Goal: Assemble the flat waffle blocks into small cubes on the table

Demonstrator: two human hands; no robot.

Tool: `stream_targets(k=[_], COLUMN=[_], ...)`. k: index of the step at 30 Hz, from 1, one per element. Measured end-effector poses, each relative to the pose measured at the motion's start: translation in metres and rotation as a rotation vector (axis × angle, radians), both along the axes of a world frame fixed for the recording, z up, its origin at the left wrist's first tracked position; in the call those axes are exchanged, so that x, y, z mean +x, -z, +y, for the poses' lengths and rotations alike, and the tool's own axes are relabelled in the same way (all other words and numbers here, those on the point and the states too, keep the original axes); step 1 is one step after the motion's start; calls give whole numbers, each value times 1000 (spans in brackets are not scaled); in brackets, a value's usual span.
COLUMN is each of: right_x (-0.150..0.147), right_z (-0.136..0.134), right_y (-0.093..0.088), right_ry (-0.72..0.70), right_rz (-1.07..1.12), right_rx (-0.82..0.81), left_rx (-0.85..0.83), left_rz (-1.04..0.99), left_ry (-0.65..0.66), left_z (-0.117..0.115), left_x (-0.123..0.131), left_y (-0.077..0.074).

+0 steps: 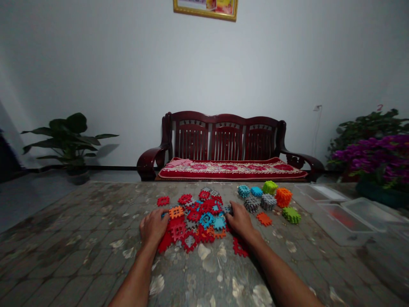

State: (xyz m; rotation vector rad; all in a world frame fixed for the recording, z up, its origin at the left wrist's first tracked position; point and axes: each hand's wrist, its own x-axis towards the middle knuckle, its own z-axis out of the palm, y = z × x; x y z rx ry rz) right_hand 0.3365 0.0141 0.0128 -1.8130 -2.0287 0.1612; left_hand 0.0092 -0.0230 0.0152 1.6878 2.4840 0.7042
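**Bare left hand (153,226) and bare right hand (239,219) flanking a loose heap of multicoloured, notch-edged flat pieces (198,217)**

A red notch-edged piece (239,248) is lying beside the right wrist on a grey, flower-patterned tablecloth (96,243). The heap, mostly red with blue, grey and orange, is spreading between the hands. The left hand is curling at its left edge, beside an orange windowed piece (176,212); the right hand is touching its right edge, thumb and forefinger standing slightly apart. Whether either hand's fingers are gripping a piece, I cannot tell.

Right of the right hand, a flat orange piece (264,219) is lying near stacks of grey, blue, orange and green notched pieces (268,201). Clear plastic boxes (361,236) are sitting farther right.

Beyond the table, a dark-red wooden bench (226,143) is bearing a red floral seat cover (230,170). Above, a gold-framed picture (204,15) is hanging on the pale wall (111,85).
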Motion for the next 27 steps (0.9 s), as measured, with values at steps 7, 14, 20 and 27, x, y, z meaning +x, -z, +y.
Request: stream_targets(k=[7, 14, 20, 27], right_x=[-2, -8, -4, 6], right_z=[-3, -4, -2, -1], right_y=[-3, -4, -3, -3], right_ry=[32, 46, 11, -31], right_rz=[42, -22, -33, 17], right_rx=[-3, 7, -12, -50], left_rx=[9, 25, 24, 16], left_rz=[-5, -9, -1, 9], left_ry=[10, 15, -5, 14], left_z=[0, 1, 1, 1], left_x=[-1, -1, -2, -2], left_y=[3, 1, 0, 0])
